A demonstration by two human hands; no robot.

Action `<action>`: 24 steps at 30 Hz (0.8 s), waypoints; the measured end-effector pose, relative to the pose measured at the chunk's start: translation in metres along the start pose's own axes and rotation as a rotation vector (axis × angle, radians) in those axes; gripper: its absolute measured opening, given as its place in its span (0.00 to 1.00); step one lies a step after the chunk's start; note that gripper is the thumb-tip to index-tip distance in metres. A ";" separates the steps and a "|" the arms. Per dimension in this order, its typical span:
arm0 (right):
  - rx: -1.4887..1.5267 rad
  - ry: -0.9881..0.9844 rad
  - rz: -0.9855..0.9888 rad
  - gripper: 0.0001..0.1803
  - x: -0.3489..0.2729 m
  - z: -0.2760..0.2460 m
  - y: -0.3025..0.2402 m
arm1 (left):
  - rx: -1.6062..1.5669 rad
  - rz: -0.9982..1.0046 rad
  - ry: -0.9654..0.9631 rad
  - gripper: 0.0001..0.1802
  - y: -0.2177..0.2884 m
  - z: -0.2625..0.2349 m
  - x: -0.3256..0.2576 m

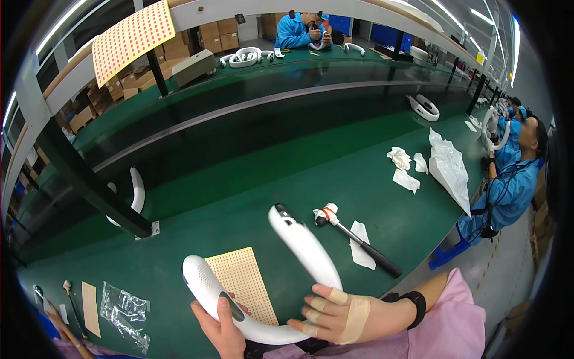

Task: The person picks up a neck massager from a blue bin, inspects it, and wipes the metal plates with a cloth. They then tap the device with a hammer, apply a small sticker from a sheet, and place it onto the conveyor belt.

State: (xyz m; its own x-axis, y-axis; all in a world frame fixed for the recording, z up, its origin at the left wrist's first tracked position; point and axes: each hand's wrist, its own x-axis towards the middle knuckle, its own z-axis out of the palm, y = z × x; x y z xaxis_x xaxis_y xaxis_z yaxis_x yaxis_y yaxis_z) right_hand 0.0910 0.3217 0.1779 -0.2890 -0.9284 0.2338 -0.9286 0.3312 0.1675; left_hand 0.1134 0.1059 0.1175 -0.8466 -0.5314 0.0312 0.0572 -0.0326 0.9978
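Observation:
A white U-shaped neckband device (206,287) with a dotted grille is held just over the table in front of me. My left hand (224,332) is closed around its left arm, thumb by a dark oval inset. Across the bend on the other side lies my right hand (353,317), with tan tape on its fingers and back; its thumb is hidden. The device's right arm (305,245) points away and ends in a dark tip. Partly behind the device lies a yellowish sheet (245,278) of small dots. A mallet (365,245) with a white-wrapped head rests farther right.
Crumpled white paper (400,160) and a white plastic bag (448,167) lie at right. Clear plastic (124,311) lies left, near another person's hand (57,323). A dark post (89,179) rises at left. Similar white devices (426,107) stand farther off; people in blue work beyond.

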 end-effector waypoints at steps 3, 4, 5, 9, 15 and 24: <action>0.040 -0.097 -0.062 0.20 -0.003 0.003 0.012 | 0.005 -0.020 -0.002 0.15 -0.001 -0.002 0.000; 0.111 -0.133 -0.093 0.18 -0.003 0.003 0.017 | -0.040 -0.050 -0.068 0.17 0.001 -0.005 0.001; 0.106 -0.135 -0.108 0.18 -0.001 0.002 0.030 | -0.084 -0.078 -0.132 0.20 0.003 -0.008 0.001; 0.131 -0.075 0.052 0.13 0.031 -0.016 0.108 | -0.018 0.030 -0.236 0.24 0.040 -0.025 -0.010; 0.168 0.075 0.079 0.17 0.070 0.065 0.232 | 0.060 -0.003 -0.036 0.21 0.038 -0.099 -0.066; 0.193 -0.037 0.417 0.25 -0.026 0.203 0.413 | 0.425 -0.146 0.905 0.14 0.061 -0.221 -0.163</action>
State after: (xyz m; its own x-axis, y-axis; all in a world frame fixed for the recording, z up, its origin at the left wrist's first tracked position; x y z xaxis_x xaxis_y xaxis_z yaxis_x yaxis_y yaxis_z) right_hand -0.3319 0.4488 0.0468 -0.6517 -0.7293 0.2081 -0.7568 0.6433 -0.1155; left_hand 0.3718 0.0031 0.1609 -0.1002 -0.9946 0.0276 -0.3579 0.0619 0.9317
